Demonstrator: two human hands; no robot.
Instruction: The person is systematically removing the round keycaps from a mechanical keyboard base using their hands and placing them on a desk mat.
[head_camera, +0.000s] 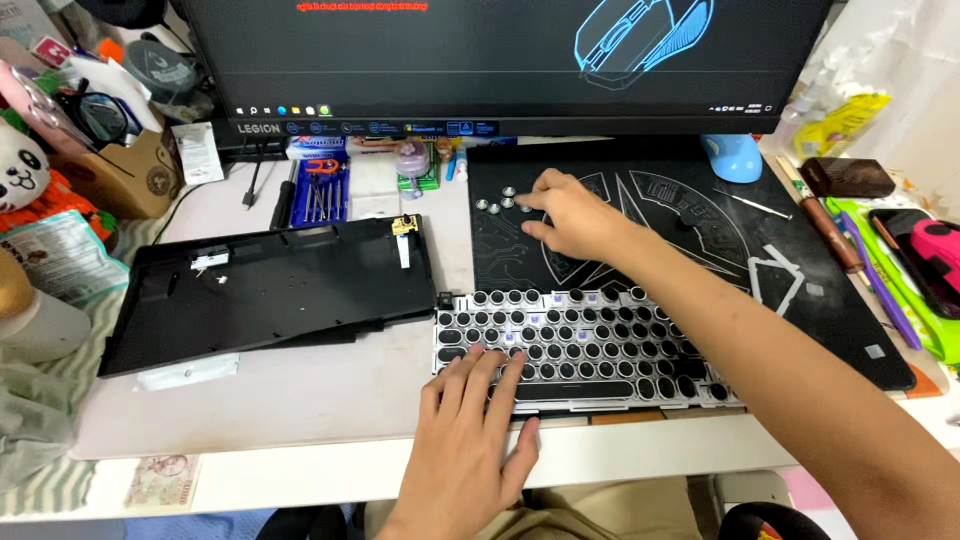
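Observation:
A keyboard plate (590, 345) with round black keycaps lies on the white desk in front of me. My left hand (470, 435) rests flat on its near left part, fingers spread over the keys. My right hand (575, 215) reaches over the keyboard to the black mat (720, 240). Its fingertips touch the mat beside a few loose round keycaps (497, 200). Whether it pinches one of them I cannot tell. An empty black keyboard case (270, 285) lies to the left of the keyboard plate.
A monitor (500, 60) stands at the back. A blue screwdriver set (320, 190) lies under it. A cardboard box (120, 170) and plush toy (20, 170) sit far left, a white bottle (40, 320) below them. Tools and a pink case (935, 255) fill the right edge.

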